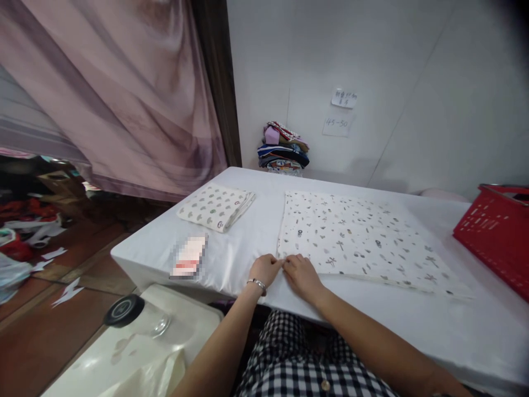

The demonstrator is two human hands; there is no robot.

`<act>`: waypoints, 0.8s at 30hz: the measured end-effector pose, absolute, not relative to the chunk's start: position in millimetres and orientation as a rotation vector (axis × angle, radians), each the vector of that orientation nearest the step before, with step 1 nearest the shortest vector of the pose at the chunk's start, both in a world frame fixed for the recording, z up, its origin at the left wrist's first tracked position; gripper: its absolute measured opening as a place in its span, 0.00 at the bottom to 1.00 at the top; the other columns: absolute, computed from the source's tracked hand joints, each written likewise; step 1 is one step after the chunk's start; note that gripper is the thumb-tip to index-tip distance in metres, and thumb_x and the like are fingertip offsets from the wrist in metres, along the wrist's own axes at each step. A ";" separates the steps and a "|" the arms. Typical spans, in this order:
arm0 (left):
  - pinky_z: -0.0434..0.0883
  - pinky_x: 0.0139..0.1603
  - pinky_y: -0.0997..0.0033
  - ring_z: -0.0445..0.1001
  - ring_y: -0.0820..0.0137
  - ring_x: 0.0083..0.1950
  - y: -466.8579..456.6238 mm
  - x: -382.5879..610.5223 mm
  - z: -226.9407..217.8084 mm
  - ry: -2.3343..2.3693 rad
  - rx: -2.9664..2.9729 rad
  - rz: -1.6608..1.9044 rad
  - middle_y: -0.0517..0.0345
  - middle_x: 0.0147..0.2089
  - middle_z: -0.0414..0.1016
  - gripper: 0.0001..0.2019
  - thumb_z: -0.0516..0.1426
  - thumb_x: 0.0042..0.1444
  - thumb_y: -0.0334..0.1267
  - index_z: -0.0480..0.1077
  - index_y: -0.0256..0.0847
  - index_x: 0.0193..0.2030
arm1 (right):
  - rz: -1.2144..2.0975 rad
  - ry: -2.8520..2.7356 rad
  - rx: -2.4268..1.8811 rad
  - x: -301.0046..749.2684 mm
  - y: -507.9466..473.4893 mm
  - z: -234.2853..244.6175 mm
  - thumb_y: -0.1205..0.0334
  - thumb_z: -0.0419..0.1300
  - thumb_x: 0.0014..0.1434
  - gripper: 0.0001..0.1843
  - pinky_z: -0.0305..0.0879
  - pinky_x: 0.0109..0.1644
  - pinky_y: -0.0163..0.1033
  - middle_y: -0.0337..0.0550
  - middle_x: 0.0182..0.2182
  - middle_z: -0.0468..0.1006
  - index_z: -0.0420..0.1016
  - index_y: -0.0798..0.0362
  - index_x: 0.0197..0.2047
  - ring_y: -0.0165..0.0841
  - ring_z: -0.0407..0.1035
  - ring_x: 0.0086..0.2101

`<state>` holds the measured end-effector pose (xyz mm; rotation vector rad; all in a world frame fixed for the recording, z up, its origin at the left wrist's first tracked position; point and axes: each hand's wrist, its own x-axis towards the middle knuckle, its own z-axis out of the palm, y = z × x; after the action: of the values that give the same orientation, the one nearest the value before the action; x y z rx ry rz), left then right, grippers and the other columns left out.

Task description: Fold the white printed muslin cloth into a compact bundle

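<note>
In the head view, the white palm-print cloth (359,237) lies spread flat on the counter (264,220), its near left corner close to the counter's near edge. The left hand (265,271) and right hand (302,275) meet there, each grip seemingly pinched on that corner. Toward the counter's left edge, the mushroom-print cloth (212,208) is already folded compactly; the palm-print one remains broad.

In front of you, a white cloth (359,237) scattered with small palm trees and leaf-like motifs in muted tones lies flat and roughly rectangular on the counter (264,229), its long near edge facing you.
</note>
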<state>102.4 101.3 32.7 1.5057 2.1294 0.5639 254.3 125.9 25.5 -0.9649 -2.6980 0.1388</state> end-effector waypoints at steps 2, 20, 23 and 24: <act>0.64 0.35 0.73 0.72 0.69 0.36 101.0 102.2 31.8 2.136 1.523 0.569 0.55 0.32 0.76 0.13 0.53 0.53 0.46 0.72 0.40 0.29 | 0.177 -2.660 -0.951 255.5 124.2 25.0 0.64 0.50 0.60 0.16 0.55 0.45 0.42 0.47 0.45 0.69 0.67 0.49 0.51 0.38 0.59 0.44; 0.64 0.35 0.69 0.73 0.61 0.38 115.3 95.1 44.6 2.129 1.615 0.267 0.56 0.31 0.75 0.15 0.46 0.53 0.48 0.69 0.45 0.29 | 0.052 -2.307 -1.404 454.2 140.6 20.7 0.64 0.50 0.60 0.14 0.55 0.53 0.43 0.42 0.48 0.72 0.72 0.47 0.47 0.33 0.63 0.49; 0.65 0.37 0.67 0.73 0.59 0.40 119.4 93.6 47.5 2.108 1.612 0.213 0.56 0.33 0.76 0.16 0.46 0.52 0.49 0.70 0.45 0.30 | -0.048 -2.161 -1.641 523.4 137.6 17.2 0.65 0.49 0.60 0.15 0.56 0.53 0.44 0.45 0.48 0.72 0.72 0.49 0.47 0.35 0.63 0.49; 0.65 0.38 0.67 0.73 0.59 0.40 120.0 93.7 48.7 2.106 1.603 0.207 0.56 0.33 0.76 0.16 0.45 0.52 0.50 0.70 0.45 0.31 | -0.071 -2.109 -1.707 545.0 136.1 16.4 0.66 0.49 0.60 0.16 0.56 0.54 0.45 0.46 0.48 0.72 0.73 0.50 0.47 0.35 0.63 0.50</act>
<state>93.7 120.0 48.7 1.6033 2.1065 0.2072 545.0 136.1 16.4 -1.7075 -2.1090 -0.0711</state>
